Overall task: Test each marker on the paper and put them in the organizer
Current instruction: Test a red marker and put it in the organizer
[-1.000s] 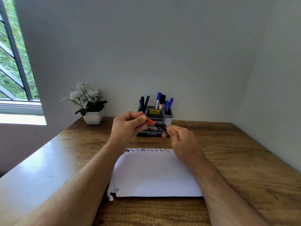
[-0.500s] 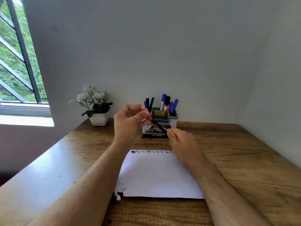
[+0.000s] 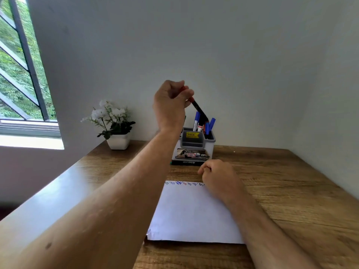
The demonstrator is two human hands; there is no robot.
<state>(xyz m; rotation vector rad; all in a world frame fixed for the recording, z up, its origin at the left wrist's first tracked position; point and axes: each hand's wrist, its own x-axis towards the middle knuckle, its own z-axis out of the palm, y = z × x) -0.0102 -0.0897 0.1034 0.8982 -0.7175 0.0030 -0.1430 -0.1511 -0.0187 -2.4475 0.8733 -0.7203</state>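
Observation:
My left hand (image 3: 171, 102) is raised above the grey organizer (image 3: 194, 141) and grips a black marker with a red cap (image 3: 199, 109) by its capped end. The marker slants down to the right, its lower end among the blue and black markers (image 3: 197, 121) standing in the organizer's back compartment. My right hand (image 3: 217, 176) rests on the wooden desk with fingers curled, holding nothing I can see, at the top right corner of the white paper (image 3: 192, 212). A row of coloured scribbles (image 3: 184, 183) runs along the paper's top edge.
A white pot of white flowers (image 3: 114, 126) stands at the back left of the desk (image 3: 281, 191). A flat dark marker box (image 3: 186, 162) lies under the organizer's front. Walls close in behind and on the right; a window is at far left.
My left hand has lifted the red-capped marker up and back over the organizer. My right hand has let go of the marker and dropped onto the desk by the paper.

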